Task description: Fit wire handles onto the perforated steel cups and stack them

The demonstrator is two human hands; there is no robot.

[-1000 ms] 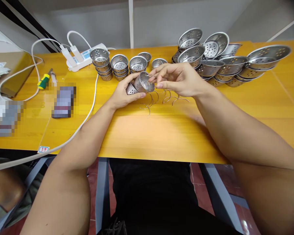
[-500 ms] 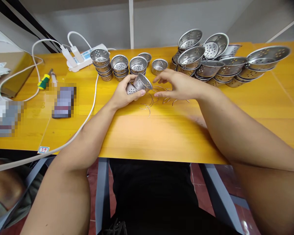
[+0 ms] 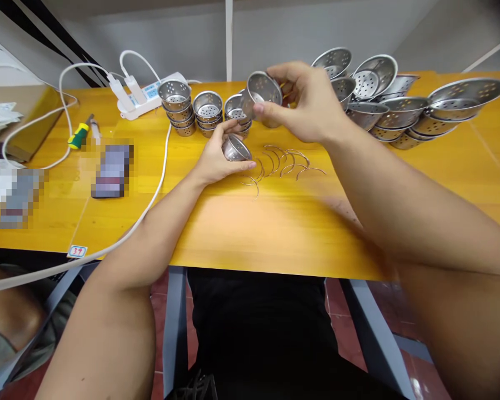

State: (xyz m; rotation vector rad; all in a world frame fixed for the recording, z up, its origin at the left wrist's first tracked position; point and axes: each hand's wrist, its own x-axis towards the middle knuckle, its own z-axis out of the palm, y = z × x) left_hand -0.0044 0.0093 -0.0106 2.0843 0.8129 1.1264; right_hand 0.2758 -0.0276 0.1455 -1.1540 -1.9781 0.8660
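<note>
A small perforated metal cup (image 3: 236, 149) is held tilted in my left hand (image 3: 219, 158), above the yellow table. My right hand (image 3: 306, 103) grips another perforated cup (image 3: 263, 91) by its rim and side, raised higher and partly in front of a short row of cups. Thin curved wires (image 3: 294, 161) lie scattered on the table to the right of my left hand. Behind my left hand stand stacks of small perforated cups (image 3: 208, 108).
Larger perforated bowls (image 3: 402, 111) are piled at the back right. A power strip (image 3: 150, 100) with white cables, a green-yellow screwdriver (image 3: 79, 136) and a phone (image 3: 113, 171) are at the left. A cable crosses my left forearm. Another person's leg (image 3: 12, 305) shows at lower left.
My right hand has closed on a cup and lifted it up and away from my left hand, which earlier held two cups and now holds one.
</note>
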